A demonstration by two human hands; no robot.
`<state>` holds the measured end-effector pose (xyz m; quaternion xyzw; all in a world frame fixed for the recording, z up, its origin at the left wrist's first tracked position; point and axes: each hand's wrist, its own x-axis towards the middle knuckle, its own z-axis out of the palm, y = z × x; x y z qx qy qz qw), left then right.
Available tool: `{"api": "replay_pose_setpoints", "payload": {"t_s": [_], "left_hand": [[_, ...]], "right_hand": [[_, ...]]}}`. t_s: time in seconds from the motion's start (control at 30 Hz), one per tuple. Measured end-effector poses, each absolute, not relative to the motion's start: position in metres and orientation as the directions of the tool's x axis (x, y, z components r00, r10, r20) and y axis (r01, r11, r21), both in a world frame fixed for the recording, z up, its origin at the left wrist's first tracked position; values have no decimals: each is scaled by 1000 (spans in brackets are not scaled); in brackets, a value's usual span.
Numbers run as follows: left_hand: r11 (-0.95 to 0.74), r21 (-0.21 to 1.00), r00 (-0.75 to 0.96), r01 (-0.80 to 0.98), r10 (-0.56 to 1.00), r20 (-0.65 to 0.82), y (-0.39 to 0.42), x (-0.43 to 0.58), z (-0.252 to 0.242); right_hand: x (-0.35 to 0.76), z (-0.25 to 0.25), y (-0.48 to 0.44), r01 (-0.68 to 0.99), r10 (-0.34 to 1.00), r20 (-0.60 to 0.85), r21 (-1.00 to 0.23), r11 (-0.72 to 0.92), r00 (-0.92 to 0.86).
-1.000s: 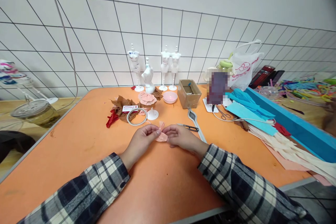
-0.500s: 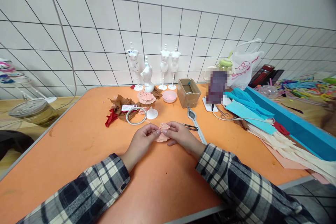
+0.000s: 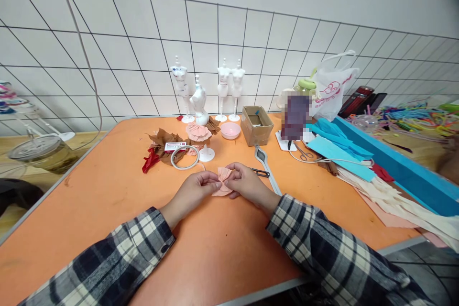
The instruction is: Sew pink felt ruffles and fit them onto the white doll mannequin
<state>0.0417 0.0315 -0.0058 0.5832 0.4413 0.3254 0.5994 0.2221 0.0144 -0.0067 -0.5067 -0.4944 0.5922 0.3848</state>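
A small piece of peach crepe paper point(image 3: 223, 189), gathered at its middle into a bow-like shape, is pinched between my two hands just above the orange table point(image 3: 201, 248). My left hand point(image 3: 195, 191) grips its left side with thumb and fingers. On the right side my right hand point(image 3: 248, 184) holds it, thumb on top and fingers curled behind. Beyond the hands stands a white dress form point(image 3: 199, 103) wearing a ruffled peach and brown paper skirt point(image 3: 198, 133). Close to my right hand lies a dark-handled snipping tool point(image 3: 260, 172).
A roll of tape point(image 3: 184, 158) and brown paper scraps point(image 3: 161, 141) lie to the left. Farther back are a pink bowl point(image 3: 230, 130), a cardboard box point(image 3: 257, 125) and more dress forms point(image 3: 223, 86). Scissors point(image 3: 304, 153) and coloured paper sheets point(image 3: 333, 153) are on the right.
The peach paper's upper part now shows more widely fanned out between my fingers. Both hands stay pinched on it, with the left shifted slightly. The whole view has moved a little.
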Motion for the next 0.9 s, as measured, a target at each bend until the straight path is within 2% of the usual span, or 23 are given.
{"api": "replay_pose_setpoints", "payload": {"t_s": [0.2, 0.3, 0.43, 0.6, 0.73, 0.9], "left_hand": [[92, 982, 412, 168, 898, -154, 32, 44, -9], [69, 975, 415, 210, 897, -153, 32, 44, -10], [61, 966, 372, 251, 915, -154, 31, 46, -12], [33, 972, 343, 232, 932, -114, 30, 49, -15], [49, 983, 369, 179, 923, -113, 30, 48, -14], [83, 991, 426, 107, 897, -121, 30, 45, -11]], "right_hand": [[222, -13, 16, 23, 949, -132, -991, -131, -288], [221, -18, 18, 40, 968, -51, -998, -43, -246], [221, -17, 19, 90, 981, -41, -996, -24, -190], [222, -14, 20, 178, 988, -9, -984, 19, -155], [221, -15, 20, 153, 986, 22, -987, 48, -163], [224, -14, 21, 269, 986, 95, -954, 130, -138]]}}
